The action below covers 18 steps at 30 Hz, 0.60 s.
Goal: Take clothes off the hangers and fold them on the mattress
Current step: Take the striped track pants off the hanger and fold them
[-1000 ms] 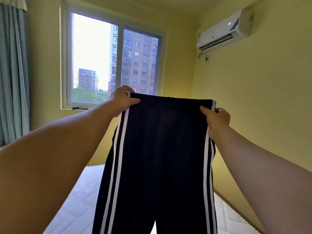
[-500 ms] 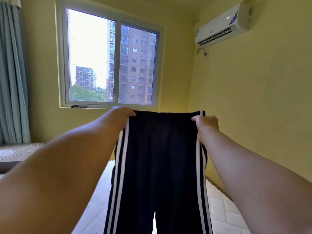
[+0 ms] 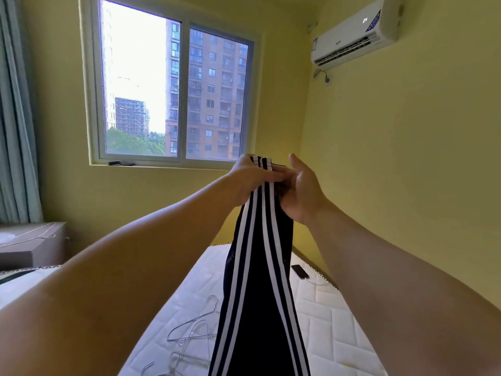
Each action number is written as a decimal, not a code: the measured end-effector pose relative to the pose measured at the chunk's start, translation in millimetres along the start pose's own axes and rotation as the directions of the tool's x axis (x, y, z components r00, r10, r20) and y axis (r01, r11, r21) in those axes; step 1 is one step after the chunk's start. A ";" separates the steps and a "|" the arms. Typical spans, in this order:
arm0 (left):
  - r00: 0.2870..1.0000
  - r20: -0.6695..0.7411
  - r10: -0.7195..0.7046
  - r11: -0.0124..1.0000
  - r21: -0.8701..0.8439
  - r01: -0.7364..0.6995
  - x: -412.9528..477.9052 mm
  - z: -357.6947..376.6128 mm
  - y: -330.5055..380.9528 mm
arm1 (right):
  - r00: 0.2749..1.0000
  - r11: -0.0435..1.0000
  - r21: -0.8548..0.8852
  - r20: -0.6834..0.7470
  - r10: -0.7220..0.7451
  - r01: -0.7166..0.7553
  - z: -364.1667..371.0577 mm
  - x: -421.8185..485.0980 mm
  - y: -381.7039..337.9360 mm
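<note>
Head view, change: the waistband, spread wide half a second ago, is now brought together, side stripes doubled.
Trousers (image 3: 257, 280): dark, white-striped, hung above the mattress (image 3: 333, 321).
Left hand (image 3: 252, 180): closed around the gathered waistband.
Right hand (image 3: 301, 191): half open, palm against the waistband, thumb raised.
Hangers (image 3: 192, 332): wire, lying on the mattress left of the trousers.
Phone (image 3: 299, 271): near the wall edge.
Writing: air conditioner (image 3: 355, 33) label illegible.

Yellow walls (image 3: 406, 158); bright sliding window (image 3: 173, 88); air conditioner (image 3: 355, 31) high right; curtain (image 3: 13, 131) at left.
</note>
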<state>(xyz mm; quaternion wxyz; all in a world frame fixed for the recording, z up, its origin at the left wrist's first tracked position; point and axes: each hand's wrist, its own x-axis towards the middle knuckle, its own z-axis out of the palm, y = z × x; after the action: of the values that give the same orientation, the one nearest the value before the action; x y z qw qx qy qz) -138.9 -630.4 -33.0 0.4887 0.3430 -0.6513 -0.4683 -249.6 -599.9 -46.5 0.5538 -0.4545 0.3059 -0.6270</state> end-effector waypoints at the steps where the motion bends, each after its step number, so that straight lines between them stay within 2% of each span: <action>1: 1.000 -0.005 0.029 0.999 0.013 -0.029 -0.6 -2.5 0.3 | 1.000 0.999 -0.050 0.000 -0.015 0.015 2.8 -0.3 -1.3; 4: 0.999 0.021 0.033 0.998 -0.053 -0.032 -2.9 -14.5 5.0 | 0.986 0.956 -0.277 -0.105 -0.128 0.095 4.7 3.4 -3.6; 7: 1.000 -0.012 0.005 0.978 -0.208 -0.007 -6.6 -28.0 11.7 | 0.905 0.846 -0.527 -0.322 -0.279 0.074 -3.6 2.4 -5.2; 8: 1.000 -0.010 0.003 0.968 -0.250 -0.005 -7.7 -33.7 13.8 | 0.895 0.844 -0.535 -0.358 -0.264 0.035 -6.4 -0.8 -4.8; 9: 1.000 0.004 0.002 0.958 -0.286 -0.001 -10.2 -40.2 16.9 | 0.916 0.878 -0.478 -0.349 -0.199 0.009 -6.8 -4.7 -4.1; 11: 0.998 0.061 0.009 0.942 -0.334 0.012 -15.8 -52.4 24.2 | 0.977 0.939 -0.337 -0.213 -0.004 -0.070 -1.4 -13.8 -1.8; 13: 0.993 0.114 0.025 0.940 -0.342 0.015 -21.2 -63.7 33.8 | 0.992 0.950 -0.298 -0.106 0.062 -0.091 9.5 -17.9 -1.8; 15: 0.992 0.111 0.052 0.961 -0.274 -0.020 -27.3 -74.7 40.7 | 0.989 0.967 -0.253 -0.145 -0.014 -0.023 24.9 -20.4 -5.2; 18: 0.991 0.132 0.022 0.999 -0.038 -0.017 -36.9 -89.5 36.8 | 0.954 0.949 -0.279 -0.215 -0.211 0.147 45.3 -26.4 -12.5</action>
<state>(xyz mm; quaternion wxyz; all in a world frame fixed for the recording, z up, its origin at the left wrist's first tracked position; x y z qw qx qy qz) -42.2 -609.6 -2.3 0.4553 0.2958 -0.6767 -0.4973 -214.4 -566.3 -23.4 0.3885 -0.4692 0.4079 -0.6801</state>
